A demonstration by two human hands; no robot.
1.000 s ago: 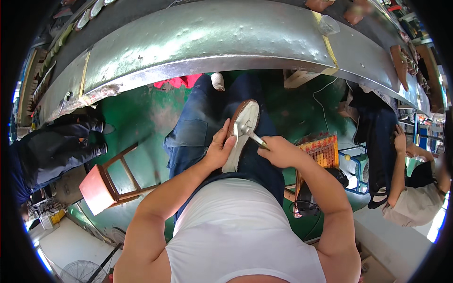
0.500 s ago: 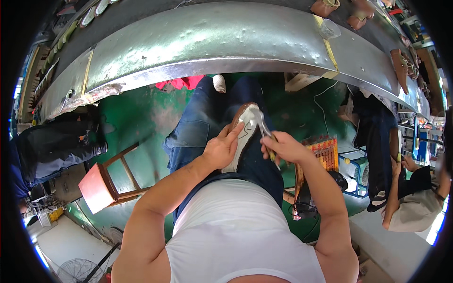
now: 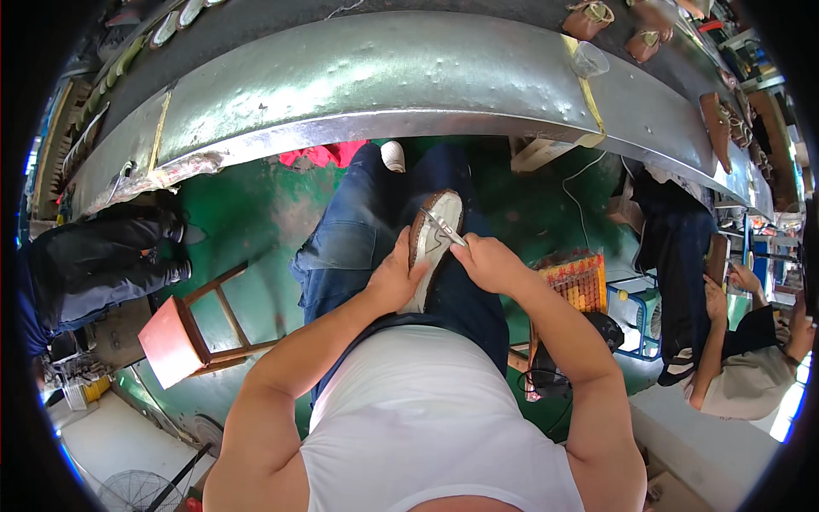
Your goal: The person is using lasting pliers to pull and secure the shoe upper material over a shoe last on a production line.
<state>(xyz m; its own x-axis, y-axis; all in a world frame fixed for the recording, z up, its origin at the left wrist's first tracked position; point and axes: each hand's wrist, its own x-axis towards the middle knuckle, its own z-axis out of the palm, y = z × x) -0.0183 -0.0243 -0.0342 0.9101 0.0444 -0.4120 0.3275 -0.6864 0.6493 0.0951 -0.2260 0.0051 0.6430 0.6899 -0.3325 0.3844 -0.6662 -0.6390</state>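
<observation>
On my lap lies a shoe (image 3: 448,206) with its pale underside up and a brown upper edge round the toe. A dark curved line is marked on that underside. My left hand (image 3: 395,277) grips the shoe by its left side, the thumb lying over the pale face. In my right hand (image 3: 491,264) is a pair of metal pincers (image 3: 442,228), its head slanting across the front part of the shoe to the left edge. My fist hides the handles. Whether the jaws grip the edge is too small to tell.
Ahead runs a metal-edged bench (image 3: 367,72) with brown shoes (image 3: 587,19) and a clear cup (image 3: 589,60) at right. A wooden stool (image 3: 177,341) stands left, a beaded seat mat (image 3: 573,284) right. Other people sit on both sides; one person's hands (image 3: 715,299) hold a shoe.
The pincers have swung from the toe's right side to lie across the shoe, head toward the left edge. My right hand has moved in against the shoe; my left fingers have shifted down its side.
</observation>
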